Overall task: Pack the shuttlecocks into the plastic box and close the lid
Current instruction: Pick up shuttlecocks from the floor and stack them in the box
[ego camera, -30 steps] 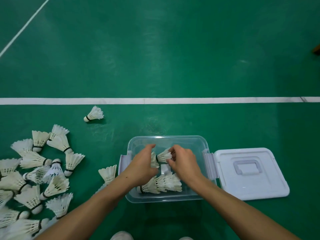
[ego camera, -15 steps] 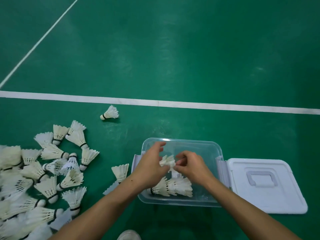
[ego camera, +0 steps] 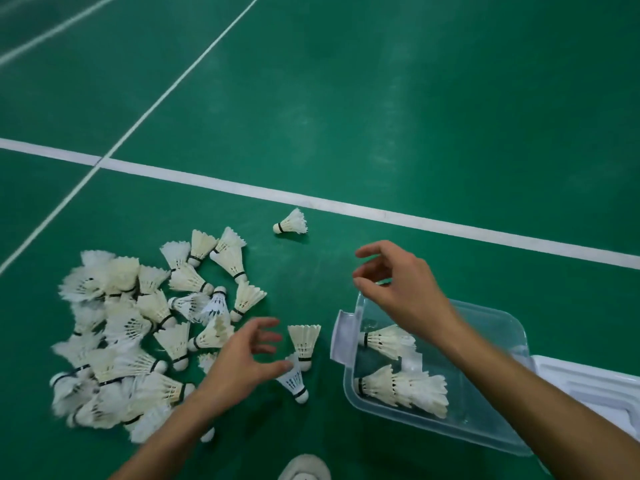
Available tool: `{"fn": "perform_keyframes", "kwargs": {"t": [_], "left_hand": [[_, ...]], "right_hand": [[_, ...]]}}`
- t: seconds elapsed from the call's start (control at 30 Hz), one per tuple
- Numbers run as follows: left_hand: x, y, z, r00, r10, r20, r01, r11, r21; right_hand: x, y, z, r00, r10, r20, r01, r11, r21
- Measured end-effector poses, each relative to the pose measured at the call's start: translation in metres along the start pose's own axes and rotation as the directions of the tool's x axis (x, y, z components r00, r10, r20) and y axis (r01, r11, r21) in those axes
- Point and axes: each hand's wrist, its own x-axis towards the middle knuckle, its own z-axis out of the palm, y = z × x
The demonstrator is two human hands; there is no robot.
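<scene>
A clear plastic box (ego camera: pixel 485 420) sits open on the green floor (ego camera: pixel 381 98), and a few shuttlecocks (ego camera: pixel 401 389) lie inside it along the wall nearest the pile. The white lid (ego camera: pixel 588 382) lies flat just beyond the box's far side. A large heap of loose shuttlecocks (ego camera: pixel 138 334) is spread on the floor well apart from the box, two more (ego camera: pixel 301 355) lie between heap and box, and a single one (ego camera: pixel 292 223) lies apart, near the white line (ego camera: pixel 381 211).

The left hand (ego camera: pixel 239 362) hovers over the two nearest the box, fingers spread and loosely curled, nothing held. The right hand (ego camera: pixel 398 285) is above the box's corner, fingers relaxed and empty.

Shuttlecocks are judged very light, with brittle feathers easily crushed or bent. A gentle pinch at the cork base, or a loose cupping of the skirt, is advised, and nesting them cone into cone should save room.
</scene>
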Motion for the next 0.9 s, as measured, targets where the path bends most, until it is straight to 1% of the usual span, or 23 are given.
{"fn": "perform_keyframes", "kwargs": {"t": [0.1,0.23,0.37,0.43,0.5,0.6,0.67,0.73,0.8,0.83,0.9], "left_hand": [[-0.003,-0.021,0.026,1.000,-0.002,-0.011,0.002,0.999,-0.050],[0.001,-0.036,0.045,0.998,0.027,-0.055,-0.031,0.997,-0.073],[0.004,-0.042,0.032,0.997,0.032,-0.071,-0.038,0.995,-0.089],[0.008,-0.039,0.008,0.990,0.058,-0.128,-0.072,0.991,-0.111],[0.017,-0.030,-0.021,0.976,0.101,-0.194,-0.119,0.989,-0.082],[0.042,-0.017,-0.047,0.953,0.141,-0.268,-0.131,0.990,0.057],[0.063,-0.011,-0.050,0.954,0.146,-0.262,-0.116,0.985,0.127],[0.082,-0.011,-0.048,0.965,0.119,-0.234,-0.079,0.982,0.171],[0.098,-0.017,-0.045,0.976,0.063,-0.207,-0.024,0.983,0.184],[0.105,-0.020,-0.043,0.977,0.034,-0.210,0.009,0.980,0.199],[0.113,-0.022,-0.042,0.965,0.010,-0.264,0.062,0.963,0.263]], "right_hand": [[0.024,-0.018,0.030,0.992,-0.065,0.108,0.065,0.998,0.005],[0.045,-0.024,0.073,0.956,-0.077,0.281,0.093,0.995,-0.043],[0.055,-0.016,0.107,0.901,0.019,0.434,0.060,0.984,-0.168],[0.058,-0.010,0.120,0.863,0.077,0.499,0.048,0.971,-0.233],[0.060,-0.005,0.131,0.829,0.127,0.545,0.043,0.957,-0.288],[0.059,0.001,0.141,0.790,0.194,0.581,0.051,0.924,-0.378],[0.060,0.004,0.144,0.779,0.212,0.590,0.053,0.916,-0.398],[0.061,0.005,0.145,0.785,0.200,0.586,0.038,0.929,-0.367],[0.063,0.004,0.143,0.803,0.171,0.570,0.014,0.952,-0.305],[0.065,0.003,0.141,0.815,0.152,0.558,0.004,0.963,-0.269],[0.067,0.003,0.136,0.845,0.116,0.522,-0.012,0.980,-0.198]]}}
